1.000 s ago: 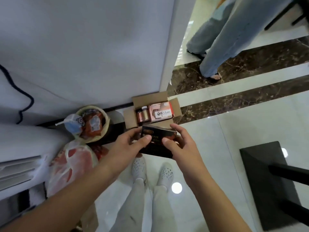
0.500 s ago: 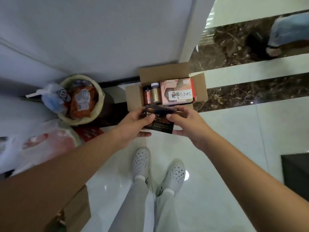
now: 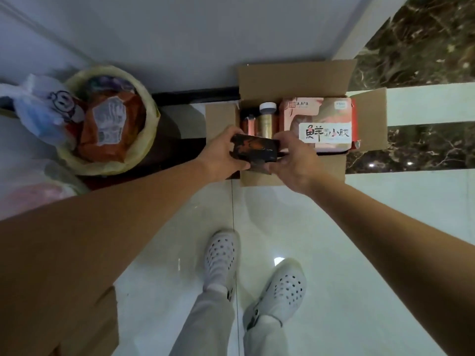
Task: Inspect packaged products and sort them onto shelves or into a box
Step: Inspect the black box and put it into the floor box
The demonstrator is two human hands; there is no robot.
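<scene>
A small black packaged box with orange print is held between both hands just above the near left part of an open cardboard box on the floor. My left hand grips its left end and my right hand grips its right end. Inside the cardboard box lie a large pink package with black characters, a gold bottle with a white cap and a small red item, partly hidden by my hands.
A bin lined with a yellowish bag holds an orange packet, left of the cardboard box. Plastic bags lie further left. A grey wall rises behind. My white shoes stand on glossy tiles.
Both hands have carried the black box forward and down to the open cardboard box. The view has tilted downward and closer to the floor.
</scene>
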